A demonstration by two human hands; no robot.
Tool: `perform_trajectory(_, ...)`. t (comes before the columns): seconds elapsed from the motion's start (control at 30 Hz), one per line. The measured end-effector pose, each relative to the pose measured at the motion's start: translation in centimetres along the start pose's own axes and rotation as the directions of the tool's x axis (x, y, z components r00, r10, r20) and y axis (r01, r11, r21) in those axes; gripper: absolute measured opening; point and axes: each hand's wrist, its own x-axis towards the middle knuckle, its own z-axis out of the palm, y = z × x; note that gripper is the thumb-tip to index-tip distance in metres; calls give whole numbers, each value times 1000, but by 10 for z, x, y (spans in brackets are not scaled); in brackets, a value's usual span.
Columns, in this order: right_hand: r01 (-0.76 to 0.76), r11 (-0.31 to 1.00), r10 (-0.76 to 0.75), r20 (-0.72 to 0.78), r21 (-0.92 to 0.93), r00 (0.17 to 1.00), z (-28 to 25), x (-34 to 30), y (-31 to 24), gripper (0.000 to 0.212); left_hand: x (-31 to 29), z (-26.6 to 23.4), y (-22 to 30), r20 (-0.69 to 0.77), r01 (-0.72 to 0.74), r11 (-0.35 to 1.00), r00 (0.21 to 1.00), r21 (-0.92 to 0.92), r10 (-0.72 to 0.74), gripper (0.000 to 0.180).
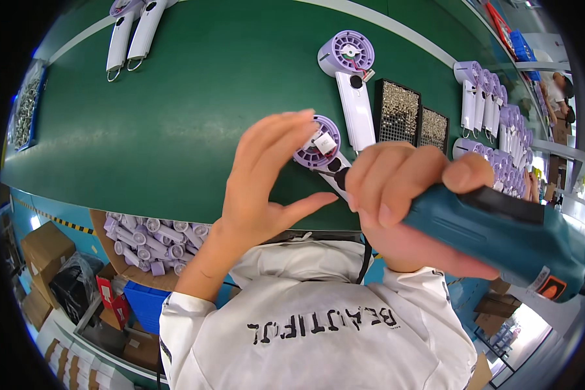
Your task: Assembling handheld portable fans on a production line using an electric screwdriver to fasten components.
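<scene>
Evidently my right hand is wrapped tight around the teal electric screwdriver, a stiff, fairly heavy tool best gripped mid-barrel as now. My left hand is spread, fingers steadying the small lilac-and-white fan lying on the green desk. I judge its light, brittle plastic shell wants holding by the round head's rim, not the exposed blades.
</scene>
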Motion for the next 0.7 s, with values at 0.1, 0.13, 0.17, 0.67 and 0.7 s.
perform_trajectory(0.1,-21,1000,21,-7,11,1000,0,-1,7,81,-4,2,-7,34,144,989,989,-21,-143,82)
perform_trajectory(0.13,-31,999,31,-10,14,999,-1,-1,10,82,-4,5,-8,52,195,978,980,-74,-191,79)
perform_trajectory(0.17,-42,999,42,-12,15,999,-2,-1,12,84,-3,7,-10,73,245,961,969,-128,-237,77)
perform_trajectory(0.67,-41,989,55,-97,144,994,-20,-17,53,79,-16,22,-31,42,235,922,971,-306,-233,71)
perform_trajectory(0.7,-47,995,52,-68,83,996,-28,-17,45,83,-10,28,-30,50,212,903,977,-373,-208,71)
